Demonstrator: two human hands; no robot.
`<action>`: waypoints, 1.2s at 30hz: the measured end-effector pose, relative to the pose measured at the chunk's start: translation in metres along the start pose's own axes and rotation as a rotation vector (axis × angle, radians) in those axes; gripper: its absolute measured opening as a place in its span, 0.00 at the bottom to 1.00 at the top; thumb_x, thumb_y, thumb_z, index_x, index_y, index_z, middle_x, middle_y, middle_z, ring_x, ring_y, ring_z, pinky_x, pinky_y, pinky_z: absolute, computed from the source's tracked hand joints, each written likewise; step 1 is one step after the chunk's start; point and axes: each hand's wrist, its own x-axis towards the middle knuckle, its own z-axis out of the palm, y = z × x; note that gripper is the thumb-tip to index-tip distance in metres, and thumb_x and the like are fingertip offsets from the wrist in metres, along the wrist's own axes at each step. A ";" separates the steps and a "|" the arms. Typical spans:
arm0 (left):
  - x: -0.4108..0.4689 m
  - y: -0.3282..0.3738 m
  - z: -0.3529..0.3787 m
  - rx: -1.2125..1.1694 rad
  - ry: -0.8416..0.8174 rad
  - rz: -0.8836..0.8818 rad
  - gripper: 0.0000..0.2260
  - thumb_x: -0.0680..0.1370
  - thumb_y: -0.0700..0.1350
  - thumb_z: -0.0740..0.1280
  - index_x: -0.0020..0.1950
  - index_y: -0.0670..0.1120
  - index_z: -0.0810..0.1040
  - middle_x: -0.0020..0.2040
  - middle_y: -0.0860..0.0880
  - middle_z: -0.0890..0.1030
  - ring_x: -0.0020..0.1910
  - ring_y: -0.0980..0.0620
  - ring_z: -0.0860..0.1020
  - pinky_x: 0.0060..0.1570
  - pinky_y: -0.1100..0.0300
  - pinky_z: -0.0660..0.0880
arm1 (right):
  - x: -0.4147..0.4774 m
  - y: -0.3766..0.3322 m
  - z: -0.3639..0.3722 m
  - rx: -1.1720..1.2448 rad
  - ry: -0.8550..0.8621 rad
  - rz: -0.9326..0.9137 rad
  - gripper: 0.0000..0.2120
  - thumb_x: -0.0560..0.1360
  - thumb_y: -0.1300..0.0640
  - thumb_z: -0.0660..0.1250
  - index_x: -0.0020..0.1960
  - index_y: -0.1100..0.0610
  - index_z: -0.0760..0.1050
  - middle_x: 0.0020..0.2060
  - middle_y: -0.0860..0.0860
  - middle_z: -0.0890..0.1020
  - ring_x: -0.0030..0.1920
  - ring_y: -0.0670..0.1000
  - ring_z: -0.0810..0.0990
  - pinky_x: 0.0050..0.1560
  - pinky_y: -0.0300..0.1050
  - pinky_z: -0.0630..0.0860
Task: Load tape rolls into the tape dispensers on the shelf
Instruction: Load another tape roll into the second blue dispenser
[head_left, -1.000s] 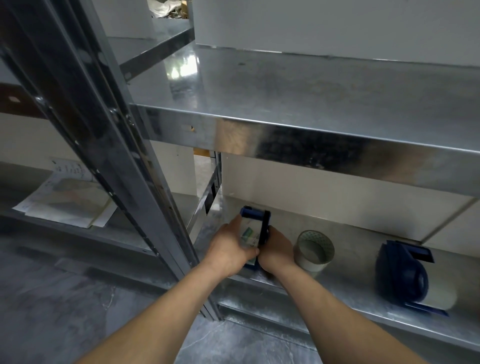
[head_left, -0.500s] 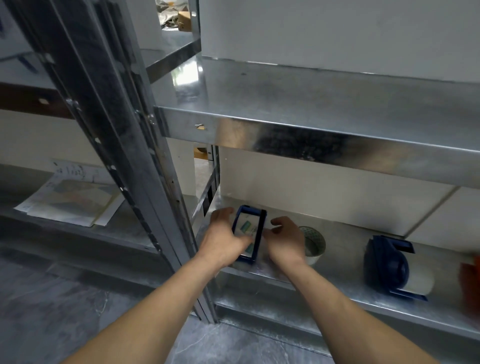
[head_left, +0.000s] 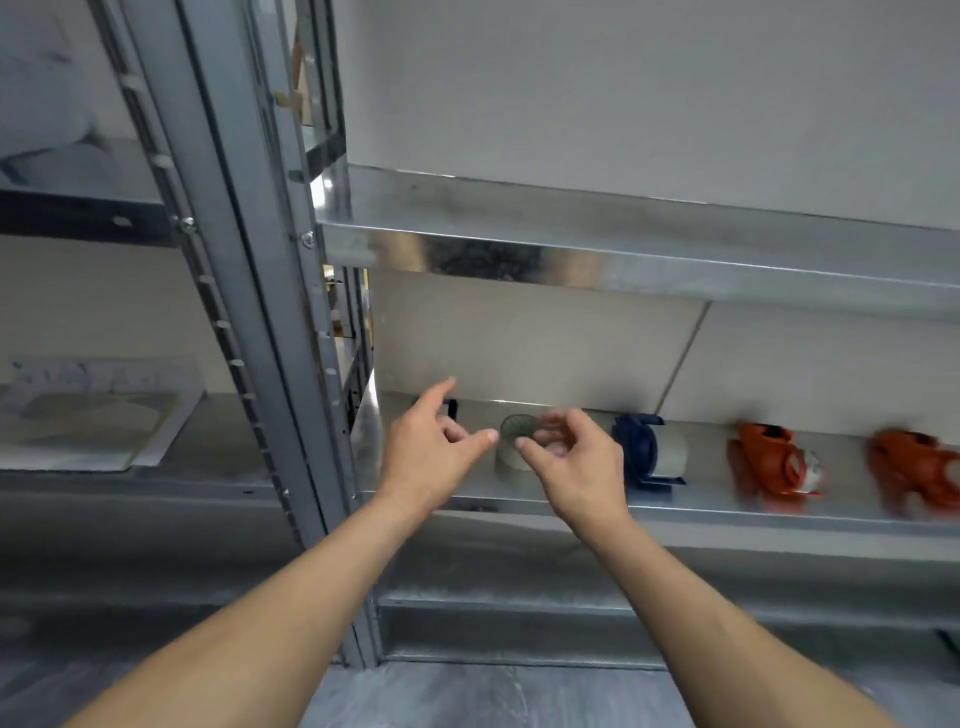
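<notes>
1. While both hands hover in front of the lower shelf (head_left: 711, 491), neither holds anything. The left hand (head_left: 428, 457) is open with its fingers loosely spread and the forefinger raised. The right hand (head_left: 579, 465) is relaxed, its fingers softly curled around nothing.
2. A loose tape roll (head_left: 514, 441) stands on the shelf between the two hands, partly behind the right fingertips. Blur hides whether they touch it.
3. A dark blue dispenser (head_left: 451, 408) peeks out behind the left hand's fingers near the shelf's left end and is mostly hidden.
4. Just right of the right hand sits a blue tape dispenser (head_left: 636, 447) with a pale roll in it.
5. Farther right along the same shelf are two orange dispensers (head_left: 771, 460), both blurred.
6. Papers (head_left: 88, 415) lie on the neighbouring shelf, left of the grey metal upright (head_left: 234, 260).
</notes>
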 end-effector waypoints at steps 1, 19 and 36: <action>-0.005 0.005 0.004 0.048 0.047 0.037 0.26 0.68 0.48 0.77 0.66 0.48 0.77 0.38 0.54 0.84 0.39 0.55 0.82 0.52 0.57 0.78 | -0.007 0.000 -0.010 -0.051 0.046 -0.006 0.15 0.68 0.54 0.77 0.53 0.49 0.78 0.44 0.43 0.82 0.43 0.44 0.80 0.52 0.52 0.80; -0.072 0.126 0.186 0.082 -0.209 0.310 0.41 0.67 0.54 0.79 0.75 0.49 0.65 0.79 0.49 0.56 0.77 0.52 0.57 0.73 0.58 0.57 | -0.052 0.090 -0.251 -0.262 0.388 0.033 0.39 0.65 0.50 0.77 0.73 0.49 0.67 0.74 0.51 0.68 0.76 0.51 0.63 0.71 0.44 0.62; -0.143 0.246 0.413 -0.014 -0.284 0.355 0.19 0.70 0.55 0.76 0.54 0.45 0.83 0.74 0.46 0.67 0.73 0.52 0.66 0.64 0.64 0.62 | -0.065 0.202 -0.506 -0.247 0.556 0.099 0.21 0.72 0.44 0.74 0.62 0.48 0.79 0.77 0.51 0.65 0.76 0.49 0.62 0.67 0.41 0.59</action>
